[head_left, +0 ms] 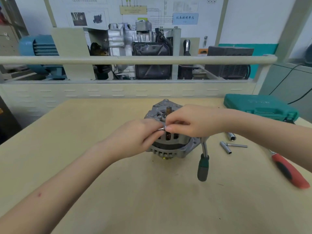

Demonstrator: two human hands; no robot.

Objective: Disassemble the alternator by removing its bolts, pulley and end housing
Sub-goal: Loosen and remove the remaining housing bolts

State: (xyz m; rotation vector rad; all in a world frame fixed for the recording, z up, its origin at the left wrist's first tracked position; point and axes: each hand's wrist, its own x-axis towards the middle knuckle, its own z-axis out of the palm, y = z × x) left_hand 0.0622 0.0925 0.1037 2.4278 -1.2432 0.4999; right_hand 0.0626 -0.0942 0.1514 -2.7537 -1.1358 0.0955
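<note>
Single view only, so no shared part arises. The head-worn camera is looking forward and down from above the person's forearms, facing the back rail (135,59) of the workbench (101,166). It is sitting close: both arms are entering from the bottom corners, and the fingertips (168,128) are meeting near frame centre. Wide-angle bending is showing beyond the fingers, toward the edges.
</note>
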